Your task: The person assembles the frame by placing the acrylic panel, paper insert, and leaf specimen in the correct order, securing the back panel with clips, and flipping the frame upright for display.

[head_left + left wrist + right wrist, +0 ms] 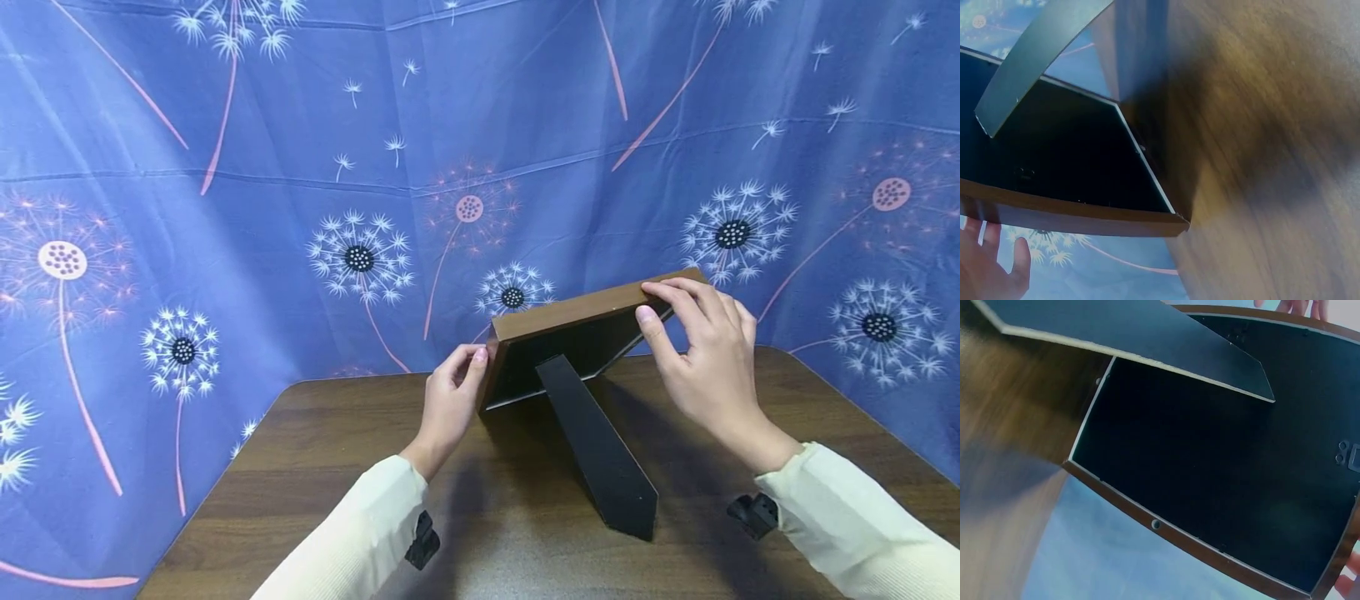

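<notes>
A picture frame [581, 317] with a brown wooden border stands tilted on the table, its black back panel [1079, 150] towards me. Its black support leg [600, 450] juts out from the back and reaches down towards me. At the left side edge is my left hand [450, 392], fingertips touching the outer side of the border. My right hand [705, 358] holds the top edge near the right corner, fingers over the top and thumb at the back. In the right wrist view the leg [1147, 337] stands away from the panel. The frame's front is hidden.
The dark wood-grain table [337, 467] has rounded far corners. Behind it hangs a blue cloth [285, 208] with a dandelion print. Small black devices sit at both wrists, one at the left cuff [423, 542] and one at the right cuff [753, 515].
</notes>
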A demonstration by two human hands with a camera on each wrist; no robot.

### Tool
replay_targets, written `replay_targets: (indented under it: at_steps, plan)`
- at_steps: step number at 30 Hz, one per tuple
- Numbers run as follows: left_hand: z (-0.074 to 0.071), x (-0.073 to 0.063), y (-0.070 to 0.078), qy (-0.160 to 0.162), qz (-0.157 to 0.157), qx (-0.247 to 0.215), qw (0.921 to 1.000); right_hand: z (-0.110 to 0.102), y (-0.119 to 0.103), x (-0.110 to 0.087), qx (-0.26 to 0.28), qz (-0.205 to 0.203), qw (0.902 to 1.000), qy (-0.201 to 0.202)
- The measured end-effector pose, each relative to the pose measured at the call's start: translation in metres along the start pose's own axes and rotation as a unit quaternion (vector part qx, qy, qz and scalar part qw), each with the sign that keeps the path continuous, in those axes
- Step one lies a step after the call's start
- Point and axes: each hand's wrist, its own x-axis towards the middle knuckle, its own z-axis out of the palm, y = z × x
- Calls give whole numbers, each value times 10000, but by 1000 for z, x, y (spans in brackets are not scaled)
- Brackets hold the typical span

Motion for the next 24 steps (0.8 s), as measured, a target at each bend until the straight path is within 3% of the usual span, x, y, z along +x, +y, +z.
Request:
replay_targets:
  at_steps: [8, 18, 21, 24]
  plan:
    - [4, -7, 5, -145, 299, 171, 9993, 0, 8, 4, 125, 341, 9993, -113]
    - [7, -16, 16, -444, 363, 218, 9981, -4, 19, 11, 514, 530, 9969, -282]
    - [4, -17, 15, -455, 370, 237, 9980, -3, 16, 12, 644, 551, 9963, -168]
    - [1, -19, 12, -511, 373, 253, 9977, -2, 11, 11, 723, 318, 9968, 109]
